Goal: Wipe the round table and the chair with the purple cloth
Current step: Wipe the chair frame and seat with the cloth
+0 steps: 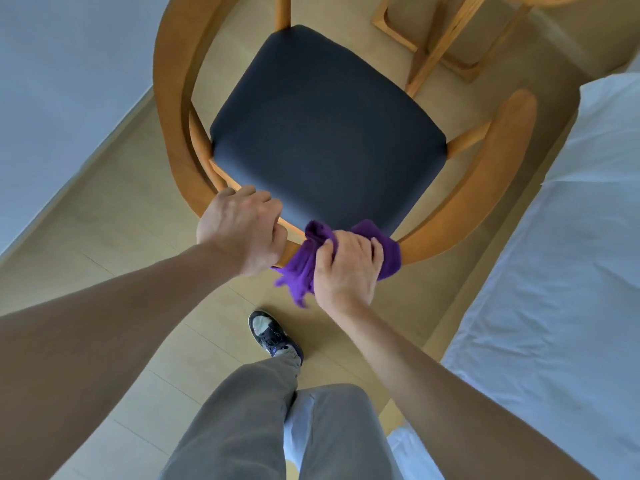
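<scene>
Chair stage underway. The right hand point(346, 268) gripped the bunched purple cloth point(301, 271), fingers curled round it, pressing it on the curved wooden backrest rail point(485, 188) of the chair point(322, 133). The left hand point(242, 230) wrapped around the same rail just beside the cloth, steadying the chair. The dark seat showed no cloth on it; whether it was wiped could not be told. Only the round table's wooden base point(440, 46) was visible at top, its status unknown.

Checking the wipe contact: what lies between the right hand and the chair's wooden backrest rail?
The purple cloth, bunched under the right hand and wrapped over the backrest rail, per the head view.
</scene>
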`<action>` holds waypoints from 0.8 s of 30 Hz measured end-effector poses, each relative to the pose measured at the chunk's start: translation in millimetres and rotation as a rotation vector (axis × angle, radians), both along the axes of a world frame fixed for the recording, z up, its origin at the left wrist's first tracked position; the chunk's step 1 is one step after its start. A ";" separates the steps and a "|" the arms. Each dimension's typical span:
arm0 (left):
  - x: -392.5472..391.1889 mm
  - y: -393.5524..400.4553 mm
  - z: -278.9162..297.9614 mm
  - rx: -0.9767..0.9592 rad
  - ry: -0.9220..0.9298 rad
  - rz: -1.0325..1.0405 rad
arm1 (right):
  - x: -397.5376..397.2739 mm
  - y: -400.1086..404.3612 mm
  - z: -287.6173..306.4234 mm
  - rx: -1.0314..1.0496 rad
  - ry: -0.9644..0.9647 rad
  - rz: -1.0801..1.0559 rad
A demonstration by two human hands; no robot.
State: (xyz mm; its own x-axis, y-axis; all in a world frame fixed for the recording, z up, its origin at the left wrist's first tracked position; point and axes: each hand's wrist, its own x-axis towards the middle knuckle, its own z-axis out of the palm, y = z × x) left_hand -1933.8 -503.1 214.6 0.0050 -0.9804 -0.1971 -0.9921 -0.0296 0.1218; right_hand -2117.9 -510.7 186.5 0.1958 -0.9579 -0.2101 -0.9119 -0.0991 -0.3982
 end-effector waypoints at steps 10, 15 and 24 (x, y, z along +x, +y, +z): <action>-0.2 0.5 -1.0 -0.026 0.013 0.007 | -110.7 -82.0 -6.0 -0.127 0.382 0.388; 0.8 0.9 -2.4 -0.043 0.023 -0.003 | -9.3 -0.5 -8.4 -0.107 0.060 -0.107; 0.4 1.1 -1.1 -0.038 0.048 -0.009 | -52.5 -28.3 -8.9 -0.169 0.025 0.530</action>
